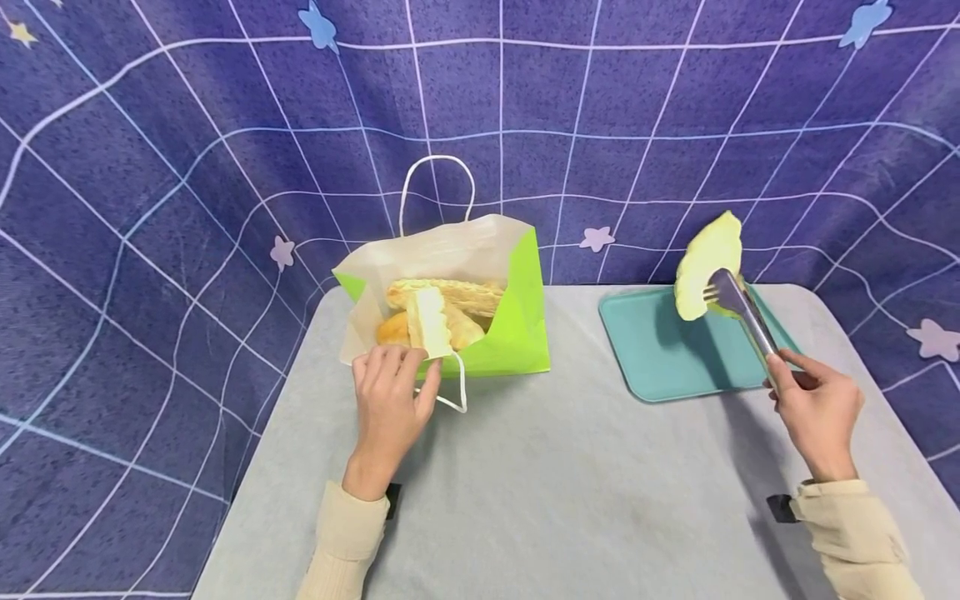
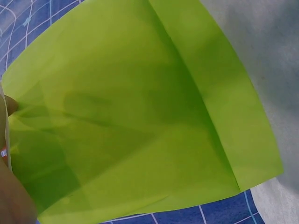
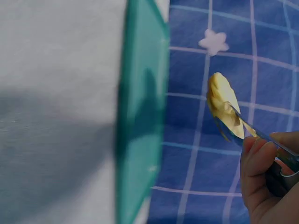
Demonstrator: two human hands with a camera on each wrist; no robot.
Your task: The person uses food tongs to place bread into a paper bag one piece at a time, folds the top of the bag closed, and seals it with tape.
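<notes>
My left hand (image 1: 388, 400) pinches the near rim of a bright green paper bag (image 1: 528, 317). Inside the open bag lie a long flaky pastry (image 1: 480, 297), a pale bread slice (image 1: 431, 321) and a rounded golden bun (image 1: 392, 331). The bag's green side (image 2: 117, 102) fills most of the left wrist view. On the right, my right hand (image 1: 817, 408) grips metal tongs (image 1: 759, 333) with a fork-shaped tip. Between the tongs' ends is a pale yellow piece of bread (image 1: 711, 254), raised over a teal tray (image 1: 637, 358); the right wrist view shows this bread (image 3: 222, 95) from the side.
A white cord handle (image 1: 438, 157) stands up at the bag's back, and another hangs at its front (image 1: 462, 392). The grey table (image 1: 585, 475) meets a blue curtain (image 1: 540, 100) with a grid pattern and stars behind and at both sides.
</notes>
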